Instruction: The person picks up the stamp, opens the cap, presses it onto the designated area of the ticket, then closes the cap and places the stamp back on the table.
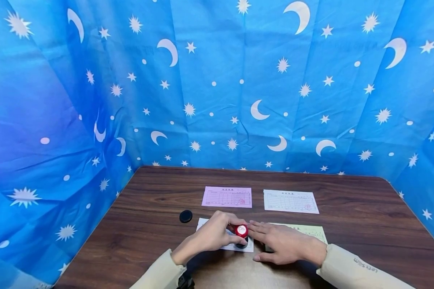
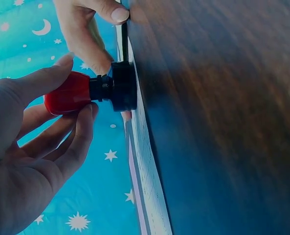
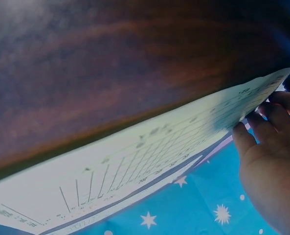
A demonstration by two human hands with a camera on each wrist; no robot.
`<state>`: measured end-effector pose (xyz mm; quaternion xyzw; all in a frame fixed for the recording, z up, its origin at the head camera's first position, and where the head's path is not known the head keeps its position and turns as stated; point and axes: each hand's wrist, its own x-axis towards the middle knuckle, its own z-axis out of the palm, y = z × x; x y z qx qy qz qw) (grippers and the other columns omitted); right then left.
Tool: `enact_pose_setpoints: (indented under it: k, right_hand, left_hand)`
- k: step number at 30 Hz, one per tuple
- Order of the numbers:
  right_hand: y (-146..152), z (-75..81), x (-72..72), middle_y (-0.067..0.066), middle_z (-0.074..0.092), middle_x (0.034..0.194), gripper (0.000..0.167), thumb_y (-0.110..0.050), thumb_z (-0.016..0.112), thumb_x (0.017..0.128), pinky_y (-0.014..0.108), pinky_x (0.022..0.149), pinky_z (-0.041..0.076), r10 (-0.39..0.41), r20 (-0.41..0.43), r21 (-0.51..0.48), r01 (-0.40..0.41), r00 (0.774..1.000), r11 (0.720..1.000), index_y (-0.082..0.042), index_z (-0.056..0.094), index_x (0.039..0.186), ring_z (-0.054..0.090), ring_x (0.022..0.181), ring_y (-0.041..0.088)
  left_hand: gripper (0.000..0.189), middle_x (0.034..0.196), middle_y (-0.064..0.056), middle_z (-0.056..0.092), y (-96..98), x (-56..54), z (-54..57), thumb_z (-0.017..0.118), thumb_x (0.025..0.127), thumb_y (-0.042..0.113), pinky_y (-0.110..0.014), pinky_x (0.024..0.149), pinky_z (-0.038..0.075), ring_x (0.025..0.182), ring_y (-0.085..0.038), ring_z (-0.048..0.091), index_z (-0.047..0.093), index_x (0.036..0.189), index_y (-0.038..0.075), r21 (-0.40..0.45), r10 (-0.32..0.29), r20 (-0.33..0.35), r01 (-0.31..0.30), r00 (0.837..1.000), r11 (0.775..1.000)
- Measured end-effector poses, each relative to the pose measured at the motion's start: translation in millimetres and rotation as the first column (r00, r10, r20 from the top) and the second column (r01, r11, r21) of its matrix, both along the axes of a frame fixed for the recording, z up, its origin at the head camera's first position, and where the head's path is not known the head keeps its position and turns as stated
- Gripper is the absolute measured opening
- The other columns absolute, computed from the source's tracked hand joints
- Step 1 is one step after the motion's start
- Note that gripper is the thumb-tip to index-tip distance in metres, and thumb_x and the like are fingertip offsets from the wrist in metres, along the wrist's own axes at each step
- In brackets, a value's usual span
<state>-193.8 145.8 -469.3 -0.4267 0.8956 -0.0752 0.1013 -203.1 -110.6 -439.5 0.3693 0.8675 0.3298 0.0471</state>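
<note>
Holding: one red-handled stamp (image 1: 241, 230), upright, in your left hand (image 1: 217, 232).
Your left thumb and fingers pinch its handle (image 2: 69, 94) from the left; long axis vertical, black base (image 2: 123, 86) down on the right end of the white slip (image 1: 202, 222), well in from the far edge of the table (image 1: 159, 188). Your right hand (image 1: 283, 243), fingers extended, lies over the green slip (image 1: 308, 229), fingertips just beside the stamp, contact unclear.

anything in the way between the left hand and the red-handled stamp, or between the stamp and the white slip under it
Nothing visible: the left hand grips the red-handled stamp, and no object shows between its black base and the white slip. The right hand is close beside the stamp, not under it.
</note>
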Motion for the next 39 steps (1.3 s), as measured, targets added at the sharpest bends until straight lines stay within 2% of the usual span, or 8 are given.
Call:
enact_pose_setpoints:
  k: [10,17,22,29,33,36,39]
  right_hand:
    - [0.0,1.0,0.1,0.003,0.036,0.172,0.076,-0.067,0.046,0.104,0.047,0.124,0.04,0.0,0.002,0.003,0.0,1.0,1.0,-0.02,0.04,0.163,0.037,0.159,0.024]
    - [-0.6,0.5,-0.3,0.004,0.038,0.171,0.076,-0.067,0.046,0.104,0.048,0.124,0.04,0.003,0.0,0.003,-0.003,1.0,1.0,-0.019,0.042,0.162,0.038,0.158,0.024]
    - [-0.8,1.1,0.1,0.003,0.036,0.171,0.076,-0.067,0.046,0.104,0.049,0.124,0.04,0.0,0.011,0.003,0.0,1.0,1.0,-0.019,0.041,0.162,0.038,0.158,0.025]
    - [-0.9,2.4,1.5,0.002,0.036,0.171,0.076,-0.068,0.046,0.104,0.048,0.123,0.041,-0.001,0.001,0.005,0.001,1.0,1.0,-0.02,0.04,0.163,0.038,0.158,0.024]
    - [-0.7,1.7,2.2,0.003,0.037,0.171,0.075,-0.067,0.046,0.104,0.048,0.123,0.042,0.006,-0.007,-0.002,-0.006,1.0,1.0,-0.019,0.041,0.162,0.04,0.157,0.025]
    - [-0.3,1.0,2.4,0.003,0.038,0.17,0.075,-0.067,0.045,0.105,0.048,0.122,0.043,0.014,-0.025,-0.008,-0.014,1.0,1.0,-0.019,0.041,0.162,0.041,0.157,0.025]
    - [-0.1,0.9,2.1,0.003,0.038,0.171,0.075,-0.067,0.045,0.105,0.048,0.122,0.043,0.016,-0.032,-0.013,-0.016,0.999,1.0,-0.019,0.041,0.162,0.04,0.157,0.025]
  left_hand:
    - [0.041,0.101,0.001,0.079,-0.7,0.1,-1.2,0.087,0.088,0.027,-0.013,0.074,0.053,0.085,0.006,0.064,0.078,0.123,0.01,-0.023,0.01,0.0,-0.01,1.0,1.0]
    - [0.043,0.106,-0.001,0.08,-1.8,1.4,0.7,0.086,0.089,0.027,-0.022,0.076,0.059,0.088,0.006,0.065,0.076,0.127,0.009,-0.047,0.003,-0.004,-0.003,1.0,0.999]
    - [0.044,0.106,0.0,0.081,-1.4,1.7,0.4,0.087,0.088,0.028,-0.021,0.077,0.058,0.089,0.004,0.067,0.077,0.126,0.01,-0.052,0.016,-0.011,-0.017,1.0,0.998]
    - [0.045,0.113,0.002,0.082,-1.5,4.3,-2.5,0.086,0.088,0.033,-0.019,0.085,0.052,0.095,0.003,0.071,0.077,0.127,0.013,-0.048,0.069,0.007,-0.069,0.998,0.996]
    - [0.048,0.116,0.003,0.081,-2.0,5.4,-6.4,0.087,0.087,0.037,-0.025,0.092,0.044,0.096,0.005,0.07,0.077,0.128,0.014,-0.059,0.102,-0.006,-0.102,0.995,0.993]
    - [0.05,0.119,0.002,0.08,-2.3,5.1,-7.5,0.086,0.087,0.039,-0.029,0.094,0.041,0.099,0.004,0.07,0.076,0.129,0.014,-0.075,0.099,-0.033,-0.102,0.994,0.992]
    - [0.05,0.122,0.0,0.079,-2.7,4.4,-6.9,0.085,0.088,0.038,-0.028,0.095,0.044,0.102,0.003,0.071,0.075,0.13,0.012,-0.079,0.084,-0.041,-0.087,0.996,0.993]
